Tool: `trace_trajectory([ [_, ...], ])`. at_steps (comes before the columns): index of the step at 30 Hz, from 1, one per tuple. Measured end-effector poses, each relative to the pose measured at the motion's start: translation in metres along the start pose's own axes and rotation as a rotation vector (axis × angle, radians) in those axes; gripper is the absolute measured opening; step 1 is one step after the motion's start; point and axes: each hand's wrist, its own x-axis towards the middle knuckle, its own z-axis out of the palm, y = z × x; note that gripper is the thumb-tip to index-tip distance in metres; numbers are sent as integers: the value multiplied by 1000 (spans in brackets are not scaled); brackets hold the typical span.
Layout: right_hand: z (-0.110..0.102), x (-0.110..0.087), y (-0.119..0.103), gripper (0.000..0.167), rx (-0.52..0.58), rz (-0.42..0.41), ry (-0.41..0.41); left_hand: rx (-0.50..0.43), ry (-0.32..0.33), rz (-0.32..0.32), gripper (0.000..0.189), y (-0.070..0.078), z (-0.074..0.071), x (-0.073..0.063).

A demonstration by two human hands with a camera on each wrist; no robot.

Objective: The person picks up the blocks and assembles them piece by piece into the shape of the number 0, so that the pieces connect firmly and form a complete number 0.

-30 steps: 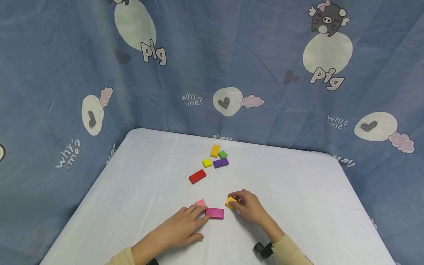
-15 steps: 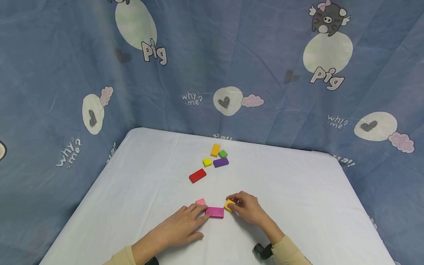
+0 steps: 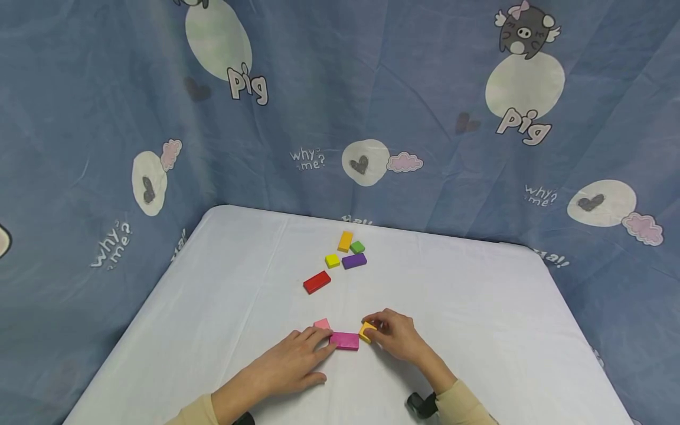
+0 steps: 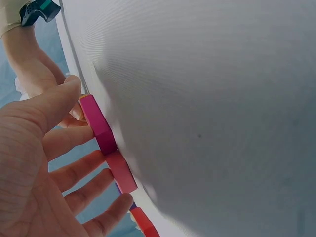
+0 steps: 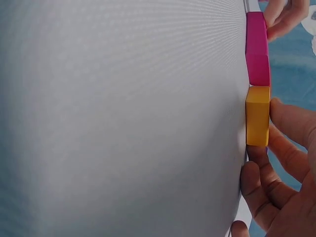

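A magenta block lies on the white table with a light pink block at its far left corner. My left hand rests beside them, its fingers extended and its fingertips on the magenta and pink blocks. In the left wrist view the pink block sits end to end with the magenta one. My right hand pinches a yellow-orange block between thumb and fingers, at the magenta block's right end. The right wrist view shows the orange block right up against the magenta block.
Beyond the hands lie a red block, a yellow block, a purple block, a green block and a long orange block. A blue printed curtain hangs behind the white table.
My right hand has brought the yellow-orange block slightly left and nearer, up to the end of the magenta block. The left hand has stayed in place.
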Motion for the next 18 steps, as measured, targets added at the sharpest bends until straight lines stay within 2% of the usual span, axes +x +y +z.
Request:
trace_trajectory([
  [18, 2, 1, 0, 15, 7, 36, 31, 3, 1, 6, 62, 0, -1, 0],
])
